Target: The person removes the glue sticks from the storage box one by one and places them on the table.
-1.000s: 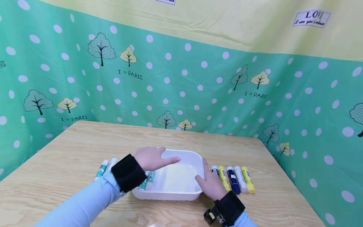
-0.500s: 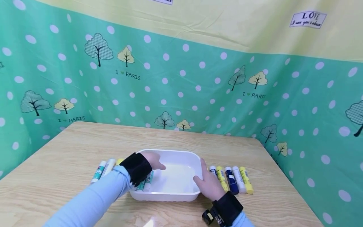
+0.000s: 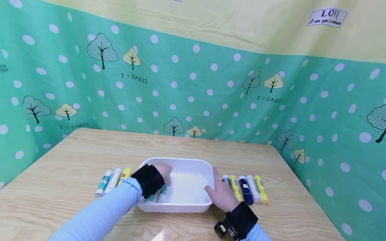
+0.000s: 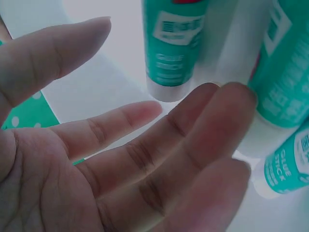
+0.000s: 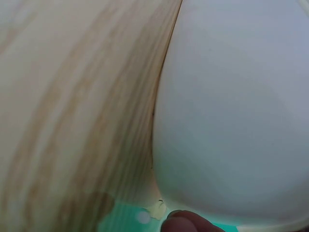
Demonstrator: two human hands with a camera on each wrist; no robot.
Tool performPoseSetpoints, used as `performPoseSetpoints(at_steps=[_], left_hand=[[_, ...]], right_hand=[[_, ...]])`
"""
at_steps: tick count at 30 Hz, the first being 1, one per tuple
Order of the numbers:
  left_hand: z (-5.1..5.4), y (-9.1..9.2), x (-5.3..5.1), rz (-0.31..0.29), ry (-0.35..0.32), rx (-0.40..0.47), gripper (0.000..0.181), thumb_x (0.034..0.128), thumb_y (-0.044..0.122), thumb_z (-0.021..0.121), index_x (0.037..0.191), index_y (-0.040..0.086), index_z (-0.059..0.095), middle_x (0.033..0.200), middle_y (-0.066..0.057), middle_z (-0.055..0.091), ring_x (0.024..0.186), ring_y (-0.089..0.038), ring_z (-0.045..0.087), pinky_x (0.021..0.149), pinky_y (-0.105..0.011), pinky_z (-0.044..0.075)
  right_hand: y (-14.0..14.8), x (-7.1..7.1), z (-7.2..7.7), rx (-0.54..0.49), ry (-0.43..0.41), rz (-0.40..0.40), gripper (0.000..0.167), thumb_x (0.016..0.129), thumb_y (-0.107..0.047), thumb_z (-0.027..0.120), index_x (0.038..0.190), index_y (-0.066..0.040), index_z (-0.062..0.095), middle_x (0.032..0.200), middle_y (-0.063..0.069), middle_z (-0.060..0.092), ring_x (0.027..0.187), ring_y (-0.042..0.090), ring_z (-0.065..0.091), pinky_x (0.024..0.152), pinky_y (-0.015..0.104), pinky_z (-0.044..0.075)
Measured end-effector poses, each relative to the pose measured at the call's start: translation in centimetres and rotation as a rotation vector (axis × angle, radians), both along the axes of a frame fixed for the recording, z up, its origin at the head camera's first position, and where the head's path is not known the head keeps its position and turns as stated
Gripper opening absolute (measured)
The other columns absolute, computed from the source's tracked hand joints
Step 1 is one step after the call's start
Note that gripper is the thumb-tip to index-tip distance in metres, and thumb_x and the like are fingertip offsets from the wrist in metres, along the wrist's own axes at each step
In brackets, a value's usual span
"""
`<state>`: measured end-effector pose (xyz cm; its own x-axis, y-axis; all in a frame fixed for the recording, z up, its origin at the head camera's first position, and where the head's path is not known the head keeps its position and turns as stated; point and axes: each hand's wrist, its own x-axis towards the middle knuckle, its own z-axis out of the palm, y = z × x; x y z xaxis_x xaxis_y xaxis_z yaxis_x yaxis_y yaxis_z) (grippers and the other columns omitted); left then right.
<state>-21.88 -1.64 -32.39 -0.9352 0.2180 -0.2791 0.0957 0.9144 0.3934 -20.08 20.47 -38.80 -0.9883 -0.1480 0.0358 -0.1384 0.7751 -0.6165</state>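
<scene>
A white plastic basin (image 3: 178,208) sits on the table with several teal-and-white glue sticks (image 3: 163,191) at its left end. My left hand (image 3: 165,170) reaches down into that end. In the left wrist view its fingers are loosely spread, with the fingertips close to a glue stick (image 4: 174,48) and others; whether they touch is unclear. My right hand (image 3: 224,195) holds the basin's right rim, thumb over the inside and forefinger along the outer wall. The right wrist view shows a fingertip (image 5: 186,223) beside the basin's outer wall (image 5: 231,106).
Left of the basin lie a teal glue stick (image 3: 103,183), a white one (image 3: 113,180) and a yellow one (image 3: 125,174). Right of my right hand is a row of yellow, dark blue (image 3: 246,190) and white glue sticks. A patterned cloth (image 3: 181,77) hangs behind the table.
My left hand has gone from above the basin's middle down and left into its left end, over the glue sticks. The right hand has stayed on the rim.
</scene>
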Motion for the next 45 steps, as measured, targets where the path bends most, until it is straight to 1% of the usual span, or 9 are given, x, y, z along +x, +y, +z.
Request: performPoseSetpoints(at_steps=[4,6,10,14,17,21,23,27,45], left_hand=[[-0.1,0.0,0.8,-0.024,0.055,0.023,0.012,0.0650,0.007,0.060,0.074,0.009,0.054,0.075,-0.003,0.053,0.069,-0.019,0.046,0.067,-0.032,0.037],[-0.3,0.1,1.0,-0.048,0.096,0.031,0.014,0.0619,0.005,0.060,0.064,0.010,0.047,0.063,-0.001,0.045,0.062,-0.018,0.043,0.058,-0.028,0.033],[-0.7,0.2,1.3,-0.070,0.125,0.051,0.018,0.0598,0.003,0.059,0.061,0.012,0.044,0.060,0.000,0.040,0.060,-0.016,0.040,0.057,-0.026,0.030],[-0.8,0.4,1.2,-0.081,0.116,0.019,0.016,0.0602,0.002,0.059,0.071,0.013,0.052,0.072,0.001,0.050,0.069,-0.016,0.044,0.068,-0.031,0.035],[-1.0,0.6,0.7,-0.097,0.081,-0.036,0.032,0.0632,0.001,0.060,0.094,0.010,0.057,0.091,-0.001,0.058,0.080,-0.017,0.047,0.081,-0.035,0.037],[-1.4,1.3,-0.1,-0.139,0.036,-0.104,0.053,0.0666,-0.001,0.061,0.117,0.005,0.048,0.103,-0.009,0.058,0.084,-0.019,0.049,0.087,-0.037,0.038],[-1.8,1.6,-0.4,-0.184,0.050,-0.130,0.051,0.0661,-0.003,0.062,0.115,0.001,0.047,0.093,-0.011,0.059,0.078,-0.020,0.050,0.079,-0.035,0.041],[-2.6,1.9,-0.8,-0.192,0.070,-0.153,0.051,0.0658,-0.001,0.064,0.113,0.001,0.047,0.087,-0.011,0.059,0.074,-0.020,0.050,0.076,-0.035,0.042],[-3.4,2.1,-1.1,-0.144,0.037,-0.167,0.058,0.0705,0.004,0.064,0.124,0.005,0.041,0.104,-0.013,0.058,0.083,-0.019,0.051,0.088,-0.036,0.038]], right_hand=[[0.0,0.0,-0.1,0.000,0.001,-0.002,0.071,0.082,-0.024,0.045,0.138,-0.007,0.005,0.114,0.027,0.050,0.079,0.017,0.057,0.064,0.030,0.047],[0.0,0.0,0.0,-0.003,0.001,-0.002,0.071,0.082,-0.024,0.045,0.138,-0.007,0.005,0.114,0.026,0.050,0.079,0.017,0.057,0.064,0.030,0.047],[0.0,0.0,0.0,0.000,0.004,0.004,0.071,0.083,-0.024,0.046,0.138,-0.007,0.005,0.111,0.026,0.052,0.077,0.016,0.057,0.064,0.030,0.047],[0.0,0.1,0.1,0.012,-0.001,0.004,0.071,0.082,-0.024,0.046,0.138,-0.007,0.005,0.104,0.024,0.056,0.072,0.015,0.056,0.061,0.028,0.045],[0.0,0.1,0.2,0.018,-0.003,0.001,0.071,0.082,-0.024,0.046,0.138,-0.007,0.005,0.100,0.023,0.058,0.070,0.014,0.056,0.059,0.027,0.044],[0.0,0.1,0.3,0.021,0.002,0.003,0.071,0.082,-0.024,0.046,0.138,-0.006,0.005,0.097,0.022,0.059,0.068,0.014,0.056,0.059,0.027,0.044],[0.0,0.1,0.3,0.024,0.003,0.003,0.071,0.083,-0.024,0.046,0.138,-0.006,0.005,0.094,0.021,0.060,0.067,0.013,0.055,0.058,0.026,0.044],[0.0,0.1,0.3,0.027,0.000,0.000,0.071,0.083,-0.024,0.046,0.138,-0.006,0.005,0.090,0.020,0.060,0.066,0.013,0.055,0.056,0.026,0.043],[0.0,0.2,0.3,0.005,-0.001,0.000,0.070,0.082,-0.023,0.046,0.138,-0.005,0.006,0.107,0.026,0.054,0.072,0.015,0.057,0.059,0.027,0.045]])
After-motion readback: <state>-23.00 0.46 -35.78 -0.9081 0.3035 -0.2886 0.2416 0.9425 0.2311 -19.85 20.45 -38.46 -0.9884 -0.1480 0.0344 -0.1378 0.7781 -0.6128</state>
